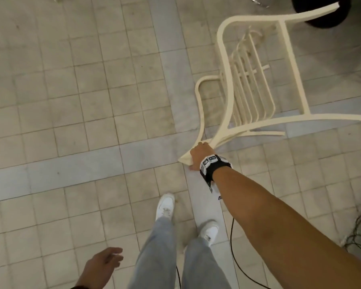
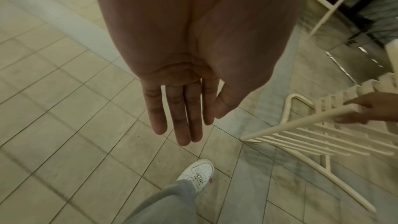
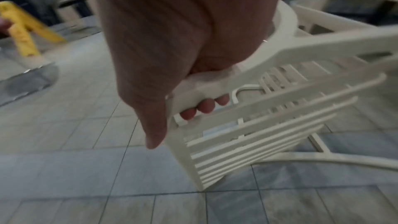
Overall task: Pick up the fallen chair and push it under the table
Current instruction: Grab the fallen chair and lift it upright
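Lifting step: right hand (image 1: 199, 156) clamped on the top rail of the fallen chair (image 1: 248, 80), left hand (image 2: 183, 108) loose, holding nothing. Chair probably still partly touching the floor (image 1: 71, 101). Next: stand it upright, then push toward the table.

In the head view the chair (image 1: 248, 80) has one leg tip cut by the right edge. The right hand (image 1: 198, 156) covers part of its top rail. The yellow sign (image 3: 23, 28) is blurred, its text unreadable.
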